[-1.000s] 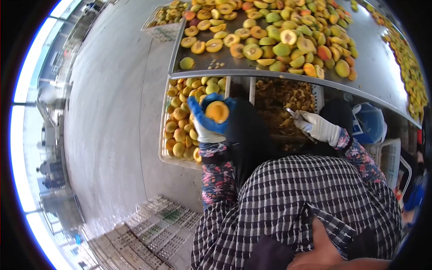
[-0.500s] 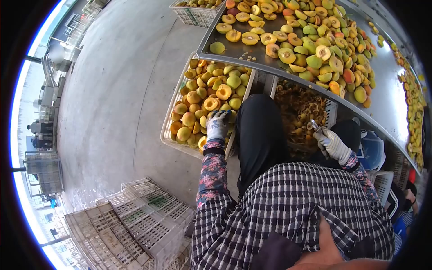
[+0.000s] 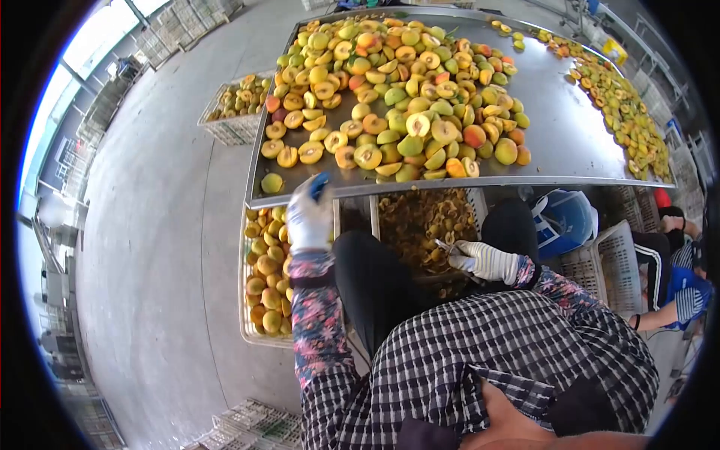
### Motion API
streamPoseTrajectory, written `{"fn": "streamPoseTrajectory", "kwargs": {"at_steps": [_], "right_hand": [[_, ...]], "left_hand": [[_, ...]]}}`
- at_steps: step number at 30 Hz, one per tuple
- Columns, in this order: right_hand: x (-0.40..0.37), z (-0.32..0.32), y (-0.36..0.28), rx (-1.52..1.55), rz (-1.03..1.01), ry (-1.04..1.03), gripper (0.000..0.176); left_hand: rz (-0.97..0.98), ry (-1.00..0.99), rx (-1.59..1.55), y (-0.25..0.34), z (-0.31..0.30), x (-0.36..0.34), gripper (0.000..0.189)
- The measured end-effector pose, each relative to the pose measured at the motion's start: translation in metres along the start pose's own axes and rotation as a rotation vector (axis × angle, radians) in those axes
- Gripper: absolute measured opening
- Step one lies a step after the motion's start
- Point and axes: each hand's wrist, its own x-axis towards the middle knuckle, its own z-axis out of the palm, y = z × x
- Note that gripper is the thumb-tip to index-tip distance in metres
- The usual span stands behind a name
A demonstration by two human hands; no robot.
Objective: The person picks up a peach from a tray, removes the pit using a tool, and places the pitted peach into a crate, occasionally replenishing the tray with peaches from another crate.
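Note:
My left hand [image 3: 310, 214], in a white glove with blue on the fingertips, is raised at the near left corner of the metal table [image 3: 555, 142]. Motion smears its fingers, and I cannot tell whether anything is in them. A halved fruit like an apricot or plum [image 3: 271, 182] lies on the table beside it. Under that hand stands a white crate of yellow-orange fruit [image 3: 268, 289]. My right hand [image 3: 480, 261], gloved in white, is closed around a small metal hand tool [image 3: 444, 245] with a rounded end. It hangs over a crate of brownish fruit scraps [image 3: 405, 225] between my knees.
Halved fruit [image 3: 412, 97] is heaped across the table, with more piled along its right side [image 3: 622, 120]. Another full crate [image 3: 238, 101] stands on the floor behind left. A blue bucket [image 3: 562, 221] and a co-worker's arm [image 3: 660, 319] are at right. Stacked crates [image 3: 255, 427] stand lower left.
My left hand has left the fruit in the crate and risen to the table's edge. The view has swung up and right; my right hand still holds the tool over the scraps.

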Motion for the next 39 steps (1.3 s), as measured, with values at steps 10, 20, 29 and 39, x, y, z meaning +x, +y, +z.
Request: {"fn": "streamPoseTrajectory", "kwargs": {"at_steps": [10,20,29,39], "right_hand": [[0.008,-0.004,0.021,-0.135,-0.258,0.106,0.051],[-0.008,-0.022,-0.045,0.607,-0.241,0.274,0.053],[0.012,0.007,-0.068,0.847,-0.380,0.101,0.056],[0.005,-0.001,-0.070,-0.223,-0.655,0.430,0.025]], "left_hand": [[-0.071,-0.552,0.288,0.086,0.150,0.056,0.064],[0.305,-0.234,-0.431,0.103,0.078,-0.052,0.037],[-0.224,-0.305,-1.414,0.125,0.082,-0.089,0.059],[-0.425,-0.176,-1.328,0.099,0.095,-0.084,0.038]]}}
